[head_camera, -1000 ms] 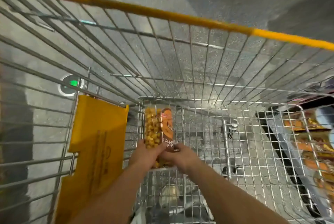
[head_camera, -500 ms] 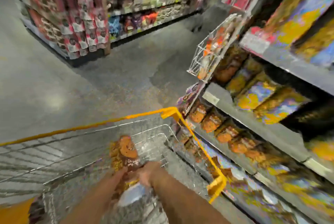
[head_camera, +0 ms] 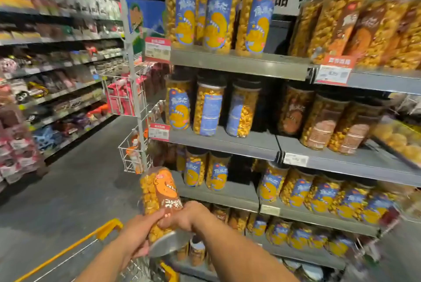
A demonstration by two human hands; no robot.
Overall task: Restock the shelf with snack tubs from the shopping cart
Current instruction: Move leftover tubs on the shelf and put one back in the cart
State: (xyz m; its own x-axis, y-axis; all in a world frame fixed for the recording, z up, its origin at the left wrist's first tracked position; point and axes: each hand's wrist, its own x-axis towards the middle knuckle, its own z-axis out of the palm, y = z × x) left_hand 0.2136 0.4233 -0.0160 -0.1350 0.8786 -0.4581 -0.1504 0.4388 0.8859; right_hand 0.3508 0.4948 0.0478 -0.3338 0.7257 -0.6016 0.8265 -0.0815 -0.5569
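Observation:
A clear snack tub (head_camera: 159, 193) of yellow popcorn with a brown label is held upright in front of me, above the cart. My left hand (head_camera: 136, 234) grips its lower side and my right hand (head_camera: 184, 215) wraps its front near the base. The shopping cart (head_camera: 107, 231), wire with a yellow rim, shows only its corner at the bottom left. The shelf (head_camera: 239, 63) to the right carries rows of similar tubs, blue-labelled (head_camera: 218, 15) on the left and brown-labelled (head_camera: 341, 24) on the right.
A wire rack (head_camera: 134, 104) on a pole hangs at the shelf's left end. An open grey aisle floor (head_camera: 75, 190) runs left of it. More stocked shelves (head_camera: 57, 72) line the far left side.
The tub has been lifted out of the cart with both hands still on it. My view has swung up from the cart floor to the shelf of tubs.

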